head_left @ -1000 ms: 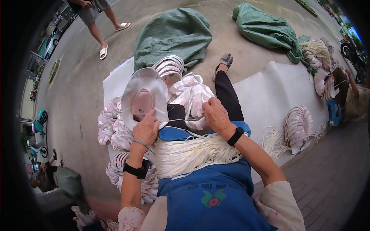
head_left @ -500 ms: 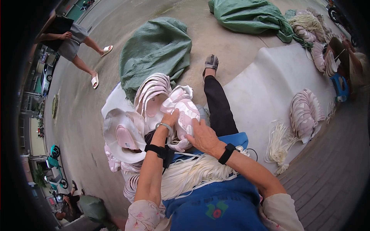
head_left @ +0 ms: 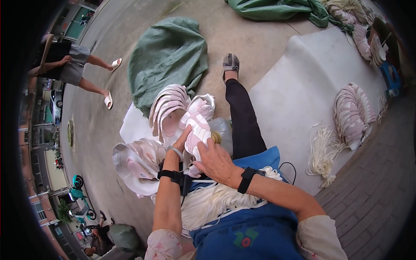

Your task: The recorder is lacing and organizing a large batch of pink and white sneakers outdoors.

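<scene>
Between my hands, in front of my lap, is a pink-and-white shoe upper (head_left: 198, 128). My left hand (head_left: 180, 141) grips its left side, the thumb partly hidden. On its near right side my right hand (head_left: 215, 162) closes its fingers on the upper. Just beyond, a curved row of nested shoe uppers (head_left: 167, 103) stands on a white sheet. More uppers (head_left: 138, 167) lie to the left of my left wrist. Across the blue apron (head_left: 247, 223) on my lap lies a thick bundle of cream shoelaces (head_left: 216, 197).
A green sack (head_left: 169, 60) lies ahead, another green sack (head_left: 273, 9) farther off. On the white sheet (head_left: 294, 95) to the right are stacked uppers (head_left: 352, 113) and loose laces (head_left: 325, 158). A person (head_left: 73, 65) stands at far left. A blue stool (head_left: 392, 78) is at far right.
The upper in my hands has turned and shows a narrower side, and my right hand covers more of its near end. The whole view has shifted slightly.
</scene>
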Demonstrator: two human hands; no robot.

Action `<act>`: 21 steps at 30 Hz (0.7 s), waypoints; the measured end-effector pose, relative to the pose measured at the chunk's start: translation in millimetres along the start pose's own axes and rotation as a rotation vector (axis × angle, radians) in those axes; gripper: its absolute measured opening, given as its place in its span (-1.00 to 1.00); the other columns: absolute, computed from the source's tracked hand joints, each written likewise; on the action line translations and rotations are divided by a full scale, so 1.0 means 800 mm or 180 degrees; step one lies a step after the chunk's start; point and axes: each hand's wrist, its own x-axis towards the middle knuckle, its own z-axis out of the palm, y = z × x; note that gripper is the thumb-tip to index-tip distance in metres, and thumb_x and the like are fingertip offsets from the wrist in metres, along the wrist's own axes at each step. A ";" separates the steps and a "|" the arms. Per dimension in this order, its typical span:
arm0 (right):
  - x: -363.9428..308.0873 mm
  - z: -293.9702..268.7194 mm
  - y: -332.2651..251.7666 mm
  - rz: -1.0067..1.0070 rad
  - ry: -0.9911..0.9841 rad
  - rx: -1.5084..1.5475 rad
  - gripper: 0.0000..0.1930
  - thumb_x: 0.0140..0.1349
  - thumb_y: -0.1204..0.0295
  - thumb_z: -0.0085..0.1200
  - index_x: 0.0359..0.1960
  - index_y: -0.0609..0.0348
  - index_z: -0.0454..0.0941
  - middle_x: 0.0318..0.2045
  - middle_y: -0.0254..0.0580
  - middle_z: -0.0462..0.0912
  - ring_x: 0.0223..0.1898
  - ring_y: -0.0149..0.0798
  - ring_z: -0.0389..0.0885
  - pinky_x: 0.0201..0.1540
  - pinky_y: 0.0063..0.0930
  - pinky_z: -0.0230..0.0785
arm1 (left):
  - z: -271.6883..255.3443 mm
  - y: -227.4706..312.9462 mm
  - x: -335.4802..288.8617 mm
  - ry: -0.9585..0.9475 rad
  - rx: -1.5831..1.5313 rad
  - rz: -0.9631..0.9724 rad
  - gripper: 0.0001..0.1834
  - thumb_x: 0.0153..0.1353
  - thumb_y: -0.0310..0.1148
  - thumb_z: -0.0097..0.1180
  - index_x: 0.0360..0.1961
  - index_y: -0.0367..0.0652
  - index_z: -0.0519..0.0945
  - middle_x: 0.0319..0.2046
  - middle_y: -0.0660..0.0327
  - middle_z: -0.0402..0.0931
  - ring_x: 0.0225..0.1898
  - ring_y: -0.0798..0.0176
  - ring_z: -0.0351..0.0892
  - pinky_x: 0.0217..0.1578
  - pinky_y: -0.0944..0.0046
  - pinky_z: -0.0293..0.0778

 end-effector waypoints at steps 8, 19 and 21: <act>-0.021 -0.007 -0.017 -0.1047 0.0084 0.0184 -0.49 -0.04 0.31 0.26 -0.10 0.23 0.32 -0.15 0.07 0.34 -0.23 -0.01 0.51 -0.21 -0.27 0.38 | -0.005 0.006 -0.062 0.0061 -0.0893 0.0194 -0.43 0.22 0.07 0.03 0.07 -0.14 0.44 -0.13 0.18 0.58 -0.20 0.21 0.60 -0.16 0.25 0.55; -0.055 -0.029 -0.032 -0.1350 0.0090 0.0194 -0.51 -0.12 0.33 0.27 -0.14 0.20 0.37 -0.11 0.01 0.36 -0.23 -0.08 0.49 -0.19 -0.31 0.40 | 0.010 -0.005 -0.147 0.0575 -0.1444 0.1719 -0.43 0.18 0.03 0.03 0.05 -0.19 0.40 -0.12 0.08 0.54 -0.13 0.11 0.57 -0.06 0.12 0.52; -0.058 -0.033 -0.030 -0.1226 0.0005 0.0415 -0.53 -0.12 0.33 0.25 -0.16 0.20 0.37 -0.10 0.01 0.37 -0.21 -0.09 0.49 -0.19 -0.31 0.40 | -0.001 -0.015 -0.152 0.0695 -0.1489 0.1873 -0.42 0.16 0.03 0.05 0.05 -0.19 0.39 -0.11 0.07 0.53 -0.11 0.10 0.56 -0.03 0.10 0.50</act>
